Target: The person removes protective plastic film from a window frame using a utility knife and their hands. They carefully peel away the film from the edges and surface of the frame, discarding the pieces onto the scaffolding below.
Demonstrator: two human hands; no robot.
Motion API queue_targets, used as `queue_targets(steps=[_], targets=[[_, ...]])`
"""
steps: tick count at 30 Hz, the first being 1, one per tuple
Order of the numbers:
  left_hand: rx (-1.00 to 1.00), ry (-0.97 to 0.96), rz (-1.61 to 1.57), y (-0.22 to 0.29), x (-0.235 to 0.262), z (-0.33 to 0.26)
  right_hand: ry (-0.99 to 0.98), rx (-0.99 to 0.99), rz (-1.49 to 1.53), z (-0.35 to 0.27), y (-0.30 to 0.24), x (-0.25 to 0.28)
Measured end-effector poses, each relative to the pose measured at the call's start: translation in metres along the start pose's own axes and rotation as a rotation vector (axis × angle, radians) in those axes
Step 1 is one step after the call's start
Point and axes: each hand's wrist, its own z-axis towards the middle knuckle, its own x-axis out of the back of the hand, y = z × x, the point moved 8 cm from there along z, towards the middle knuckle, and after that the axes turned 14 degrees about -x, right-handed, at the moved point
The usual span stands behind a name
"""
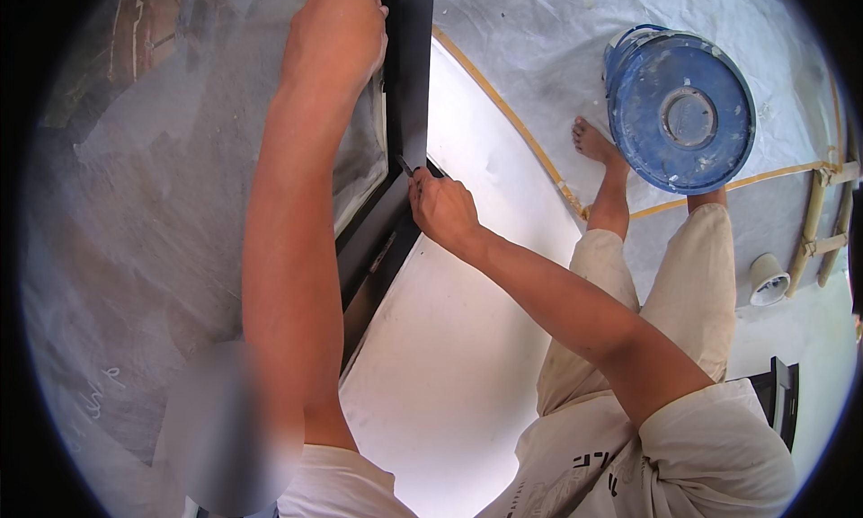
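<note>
My left hand is up at the top of the view, closed in a fist against the black window frame. Its fingertips are mostly hidden, so what they hold cannot be made out. Lower down, my right hand pinches a small, thin, dark-bladed tool. The blade's tip meets the corner where the upright and the slanting lower bar of the frame join. A dusty glass pane fills the left side, behind my left forearm.
A white surface lies below the frame. Beyond my bare foot stands a paint-spotted blue bucket with its lid on. Plastic sheeting edged with tan tape covers the floor. A bamboo ladder and a small white pot are at right.
</note>
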Motion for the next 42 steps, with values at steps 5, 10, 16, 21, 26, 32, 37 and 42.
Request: queue_targets(steps=[5, 10, 16, 21, 26, 32, 37, 42], targets=[[-0.128, 0.038, 0.19, -0.01, -0.008, 0.004, -0.124, -0.023, -0.09, 0.002, 0.001, 0.003], [-0.172, 0.062, 0.203, -0.009, -0.006, 0.004, -0.293, 0.01, -0.269, 0.018, -0.013, 0.011], [-0.069, 0.015, 0.204, -0.005, -0.004, 0.004, -0.409, 0.031, -0.369, 0.038, -0.025, 0.02], [0.019, 0.088, 0.162, 0.007, 0.006, -0.008, -0.348, -0.083, 0.13, 0.036, -0.011, 0.068], [-0.015, 0.256, 0.149, 0.016, 0.015, -0.021, 0.262, 0.023, 0.588, 0.049, -0.043, 0.157], [-0.025, 0.331, 0.146, 0.021, 0.024, -0.019, 0.639, 0.406, 0.468, 0.083, -0.123, 0.224], [0.073, 0.323, 0.082, 0.015, 0.018, -0.011, 0.739, 0.85, -0.122, 0.107, -0.15, 0.238], [0.058, 0.348, 0.078, 0.013, 0.013, -0.006, 0.775, 0.935, -0.373, 0.125, -0.159, 0.247]])
